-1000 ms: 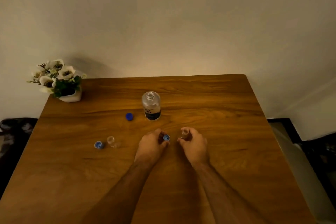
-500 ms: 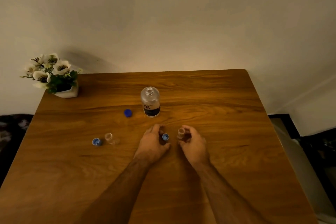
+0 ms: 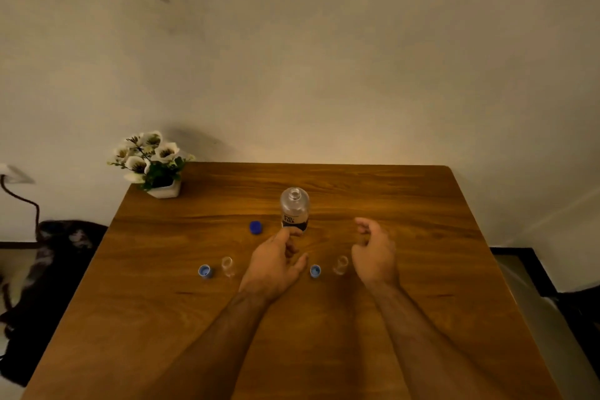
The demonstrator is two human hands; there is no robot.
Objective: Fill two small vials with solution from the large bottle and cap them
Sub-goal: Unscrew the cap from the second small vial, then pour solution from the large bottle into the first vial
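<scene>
Glass big bottle (image 3: 294,209) open on desk (image 3: 406,198) | my left hand (image 3: 275,265) reaches, fingers loose | right hand (image 3: 375,252) empty, loose | I grab low, tip slowly into vial (image 3: 341,265)

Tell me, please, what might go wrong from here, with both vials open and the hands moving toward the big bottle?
The large bottle stands uncapped, and the left hand is right at its base; a clumsy grip could tip it and spill solution. The right hand hovers just beside the right vial, which is small, open and easily knocked over. The light blue caps lie loose and could be swept aside.
</scene>
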